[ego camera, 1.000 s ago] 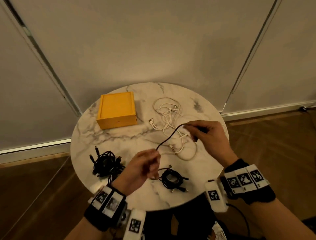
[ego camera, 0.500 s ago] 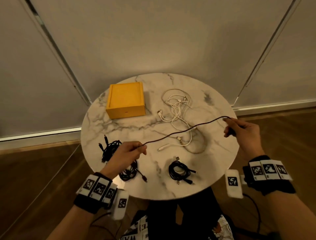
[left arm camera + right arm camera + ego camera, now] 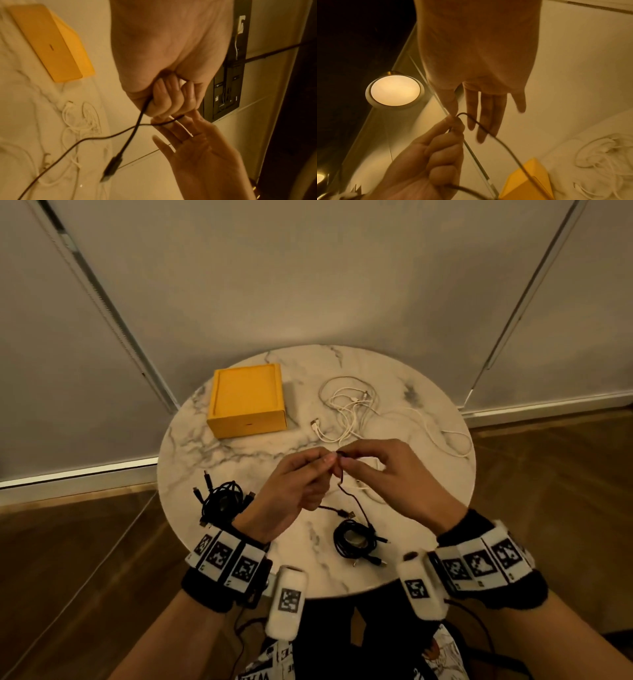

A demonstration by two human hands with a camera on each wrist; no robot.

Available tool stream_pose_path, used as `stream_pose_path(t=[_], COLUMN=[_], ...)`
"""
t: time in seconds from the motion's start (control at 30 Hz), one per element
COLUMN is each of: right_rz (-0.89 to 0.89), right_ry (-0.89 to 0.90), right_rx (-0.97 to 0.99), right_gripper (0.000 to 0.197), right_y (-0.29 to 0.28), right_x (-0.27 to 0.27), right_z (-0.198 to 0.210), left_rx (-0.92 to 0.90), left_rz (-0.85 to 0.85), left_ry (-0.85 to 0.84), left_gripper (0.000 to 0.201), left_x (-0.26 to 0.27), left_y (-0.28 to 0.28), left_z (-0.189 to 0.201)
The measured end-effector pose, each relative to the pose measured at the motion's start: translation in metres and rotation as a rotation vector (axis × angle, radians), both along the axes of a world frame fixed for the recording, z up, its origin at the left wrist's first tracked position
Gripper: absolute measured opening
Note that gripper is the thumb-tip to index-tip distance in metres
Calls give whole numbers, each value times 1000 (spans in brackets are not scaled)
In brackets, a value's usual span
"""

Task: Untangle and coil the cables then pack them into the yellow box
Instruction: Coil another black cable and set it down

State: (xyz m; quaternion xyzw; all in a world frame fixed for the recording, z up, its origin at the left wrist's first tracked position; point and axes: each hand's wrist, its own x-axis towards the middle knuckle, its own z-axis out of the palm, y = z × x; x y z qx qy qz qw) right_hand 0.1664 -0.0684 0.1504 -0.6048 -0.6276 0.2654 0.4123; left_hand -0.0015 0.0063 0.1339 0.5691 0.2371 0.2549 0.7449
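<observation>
left hand (image 3: 294, 491): fingers curled, gripping black cable (image 3: 133, 129), plug end dangling below fist | right hand (image 3: 387, 477): thumb and forefinger pinching same cable's bend at left fingertips, other fingers straight | yellow box (image 3: 246, 402): closed, far left on table (image 3: 428, 542)

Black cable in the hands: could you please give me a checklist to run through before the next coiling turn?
1. Left hand grips the black cable: ok.
2. Right hand has a firm pinch on it: cannot tell; its fingers look straight in the wrist views.
3. Yellow box open for packing: not ok, it looks closed.
4. White cables untangled: not ok, a loose tangle.
5. Left black bundle and middle black bundle coiled: ok.
</observation>
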Motion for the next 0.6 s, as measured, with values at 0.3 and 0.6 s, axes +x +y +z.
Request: stream_pose_path(t=[0.3,0.6], right_rz=[-106,39], right_ry=[54,-292], right_rx=[172,-182], right_gripper=[14,17], right_y=[-10,-11], right_x=[27,6], right_z=[45,-8], left_rx=[126,-301], left_rz=[-170,42], left_ry=[66,-330], left_gripper=[36,48], left_x=[-1,-12], left_y=[-21,0], left_z=[-23,17])
